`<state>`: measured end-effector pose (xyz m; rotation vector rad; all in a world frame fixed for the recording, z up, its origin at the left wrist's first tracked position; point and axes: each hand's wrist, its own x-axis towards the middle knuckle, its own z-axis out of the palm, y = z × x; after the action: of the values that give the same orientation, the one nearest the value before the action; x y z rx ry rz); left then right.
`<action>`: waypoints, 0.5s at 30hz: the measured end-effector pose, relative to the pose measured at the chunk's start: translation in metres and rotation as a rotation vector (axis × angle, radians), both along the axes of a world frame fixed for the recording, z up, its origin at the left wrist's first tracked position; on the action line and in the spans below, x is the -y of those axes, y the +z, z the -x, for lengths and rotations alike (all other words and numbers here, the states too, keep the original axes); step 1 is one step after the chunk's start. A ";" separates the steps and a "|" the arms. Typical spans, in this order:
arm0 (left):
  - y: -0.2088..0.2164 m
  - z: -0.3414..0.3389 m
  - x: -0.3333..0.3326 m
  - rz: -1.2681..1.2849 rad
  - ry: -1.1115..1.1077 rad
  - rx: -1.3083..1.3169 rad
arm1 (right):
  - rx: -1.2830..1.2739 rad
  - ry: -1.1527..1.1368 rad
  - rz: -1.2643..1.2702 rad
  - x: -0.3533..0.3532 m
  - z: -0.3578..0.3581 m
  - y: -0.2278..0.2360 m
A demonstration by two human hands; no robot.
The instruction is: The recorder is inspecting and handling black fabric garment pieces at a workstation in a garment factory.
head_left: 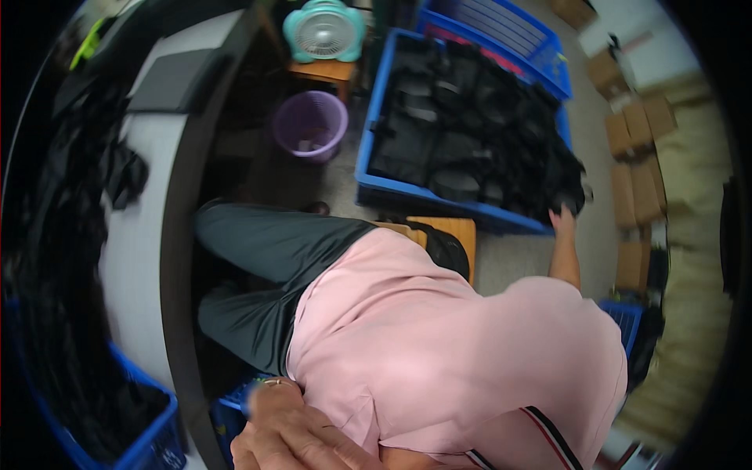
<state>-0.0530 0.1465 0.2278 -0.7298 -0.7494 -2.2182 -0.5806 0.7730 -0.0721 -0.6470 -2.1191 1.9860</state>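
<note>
At the near right corner of a blue crate (pixel 360 168), my right hand (pixel 562 219) reaches out with its fingers closed on the edge of a black fabric piece (pixel 576 200). The crate is heaped with black fabric pieces (pixel 470 117), some with padded, rounded shapes; their exact kind I cannot make out. Low in the picture, my left hand (pixel 301 439) is near my lap, a ring on one finger. Its fingers look bent, but the tips are blurred and partly hidden, so whether it holds anything does not show.
A long pale table (pixel 141 235) on the left carries black fabric (pixel 66 227). A blue basket (pixel 149 423) stands at lower left. Beyond are a purple bin (pixel 311 125) and a teal fan (pixel 323 33) on a wooden stool (pixel 325 72). Cardboard boxes (pixel 638 192) line the right.
</note>
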 end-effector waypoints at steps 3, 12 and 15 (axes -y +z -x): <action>-0.001 0.034 -0.011 0.193 0.073 0.015 | 0.452 -0.147 -0.425 0.091 -0.051 -0.076; 0.010 -0.013 0.016 0.436 0.273 -0.195 | -0.632 0.205 -1.164 0.344 -0.064 -0.048; 0.001 -0.026 0.021 0.354 0.441 -0.247 | -0.914 0.712 -0.942 0.508 -0.115 -0.001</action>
<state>-0.0272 0.1259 0.2285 -0.8897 -1.0728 -1.5863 -0.4654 0.2649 -0.0731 1.0519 -2.3112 0.8272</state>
